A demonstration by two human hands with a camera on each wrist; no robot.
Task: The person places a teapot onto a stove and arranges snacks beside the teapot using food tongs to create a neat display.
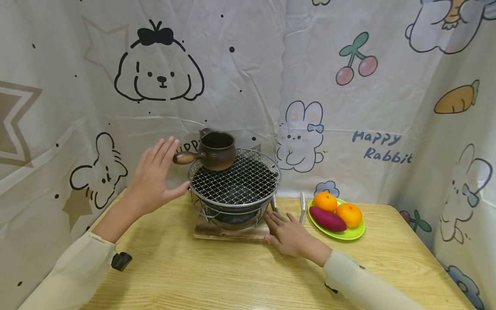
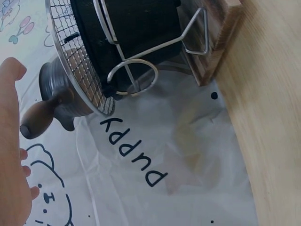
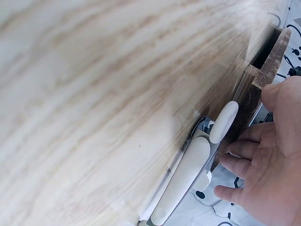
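Note:
A brown clay pot [image 1: 218, 151] with a wooden side handle [image 1: 185, 157] sits on the wire grate [image 1: 240, 183] of a round tabletop grill. My left hand [image 1: 153, 176] is raised beside the handle, fingers straight and thumb spread; in the left wrist view it stands apart from the handle [image 2: 40, 118]. Under the grill lies a wooden board [image 1: 236, 232]. My right hand [image 1: 288, 234] is low at the board's right end, fingers extended and holding nothing. In the right wrist view, a white-handled tool [image 3: 183, 181] lies close to its fingertips, near the board [image 3: 275, 59].
Right of the grill, a green plate [image 1: 354, 232] bears two oranges [image 1: 349, 214] and a purple sweet potato [image 1: 328, 218]. A slim pale utensil arm [image 1: 302, 207] stands out between grill and plate. Printed cloth [image 1: 248, 64] walls the wooden table [image 1: 174, 267] at back and sides.

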